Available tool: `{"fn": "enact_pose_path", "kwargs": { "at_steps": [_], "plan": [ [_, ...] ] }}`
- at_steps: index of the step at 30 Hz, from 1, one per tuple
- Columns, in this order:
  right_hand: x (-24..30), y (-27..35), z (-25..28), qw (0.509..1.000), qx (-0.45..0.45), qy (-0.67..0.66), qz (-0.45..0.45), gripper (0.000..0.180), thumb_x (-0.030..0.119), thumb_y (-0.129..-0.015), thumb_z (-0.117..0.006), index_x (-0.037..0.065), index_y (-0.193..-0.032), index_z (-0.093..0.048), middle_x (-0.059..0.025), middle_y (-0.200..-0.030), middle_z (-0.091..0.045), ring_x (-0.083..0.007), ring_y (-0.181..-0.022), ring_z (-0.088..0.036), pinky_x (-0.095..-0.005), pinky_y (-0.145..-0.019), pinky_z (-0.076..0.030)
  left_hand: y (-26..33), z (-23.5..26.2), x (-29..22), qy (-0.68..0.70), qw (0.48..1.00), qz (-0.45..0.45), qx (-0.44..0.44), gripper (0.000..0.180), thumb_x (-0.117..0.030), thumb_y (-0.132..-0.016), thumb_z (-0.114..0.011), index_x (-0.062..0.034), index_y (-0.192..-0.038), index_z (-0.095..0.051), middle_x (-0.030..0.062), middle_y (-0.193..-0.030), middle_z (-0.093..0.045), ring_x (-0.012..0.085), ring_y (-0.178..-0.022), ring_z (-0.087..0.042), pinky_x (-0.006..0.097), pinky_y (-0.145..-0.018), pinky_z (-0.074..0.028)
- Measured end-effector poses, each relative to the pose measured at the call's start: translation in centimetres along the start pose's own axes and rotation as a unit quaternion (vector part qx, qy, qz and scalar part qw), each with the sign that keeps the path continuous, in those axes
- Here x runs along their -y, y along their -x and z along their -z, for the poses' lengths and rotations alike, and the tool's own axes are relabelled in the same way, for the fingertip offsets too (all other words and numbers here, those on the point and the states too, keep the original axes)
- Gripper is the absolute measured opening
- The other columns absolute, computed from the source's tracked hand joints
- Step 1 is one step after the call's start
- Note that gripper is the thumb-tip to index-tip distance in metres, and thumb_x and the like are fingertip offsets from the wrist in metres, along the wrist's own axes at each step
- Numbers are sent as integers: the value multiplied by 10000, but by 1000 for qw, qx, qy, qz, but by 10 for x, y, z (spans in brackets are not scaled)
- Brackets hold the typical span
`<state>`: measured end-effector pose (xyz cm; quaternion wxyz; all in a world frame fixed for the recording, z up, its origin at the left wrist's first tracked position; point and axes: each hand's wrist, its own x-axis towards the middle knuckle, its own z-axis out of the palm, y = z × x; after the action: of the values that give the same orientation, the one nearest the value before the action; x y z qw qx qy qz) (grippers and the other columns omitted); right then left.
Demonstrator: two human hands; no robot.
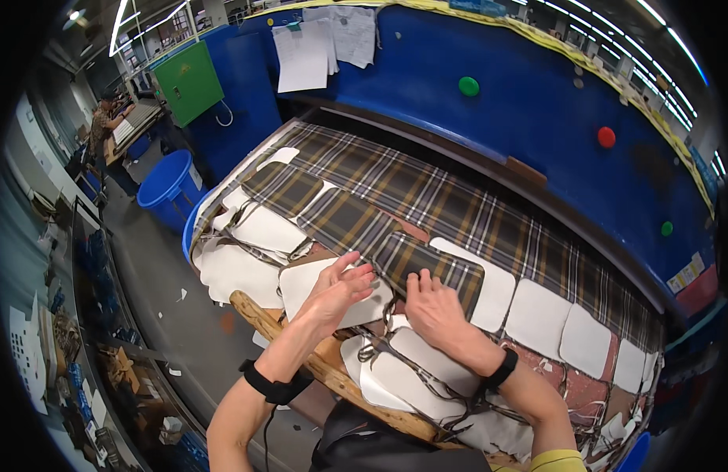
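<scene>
My left hand (pixel 342 287) is open, its fingers stretched toward the right above a white rounded panel (pixel 301 285). Nothing shows in it. Just to its right, my right hand (pixel 436 308) lies with its fingertips apart on a cut plaid fabric panel (pixel 450 263), dark with tan and white lines; its thumb is hidden. Another cut plaid panel (pixel 352 224) lies to the left, over white pieces. Behind them a long plaid cloth (pixel 458 200) spreads across the bed of a blue machine. Narrow dark fabric scraps (pixel 427 377) tangle below my right hand.
White rounded panels (pixel 539 316) line the right side. A worn wooden bar (pixel 340 377) runs along the near edge. The blue machine housing (pixel 521 102) rises behind the cloth. A blue bin (pixel 169 181) stands at left, beyond which a person (pixel 106 130) works at a table.
</scene>
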<state>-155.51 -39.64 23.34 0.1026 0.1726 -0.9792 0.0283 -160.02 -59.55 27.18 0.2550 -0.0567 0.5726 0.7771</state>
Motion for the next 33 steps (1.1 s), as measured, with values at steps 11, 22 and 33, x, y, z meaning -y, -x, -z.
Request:
{"fn": "enact_pose_path", "kwargs": {
  "at_steps": [11,22,33],
  "plan": [
    [15,-113,80,977,-167,-59,-119,153,8,-870,-509,-58,-1008,-506,-175,-645,-588,-324,-556,-612,-412,-498,-487,-81,156,-70,-73,997,-2,-6,740,-53,-865,-649,10,-1487,-254,187,-1392,-423,235,-1224,-484,372,-1018,-411],
    [100,-169,-40,994,-64,26,-89,373,142,-820,-663,-87,-1075,-516,-183,-1003,-533,-302,-916,-596,-375,-698,-525,-127,176,-101,-67,978,71,186,783,23,-853,-614,12,-1505,-181,240,-1441,-387,273,-1260,-500,354,-1029,-451],
    [95,-187,-28,990,-17,-31,-137,286,113,-885,-593,-62,-1101,-526,-230,-945,-622,-369,-794,-648,-424,-642,-528,-137,249,-148,-184,979,-35,84,714,-10,-856,-582,22,-1488,-251,226,-1483,-363,299,-1351,-404,389,-1102,-363]
  ]
}}
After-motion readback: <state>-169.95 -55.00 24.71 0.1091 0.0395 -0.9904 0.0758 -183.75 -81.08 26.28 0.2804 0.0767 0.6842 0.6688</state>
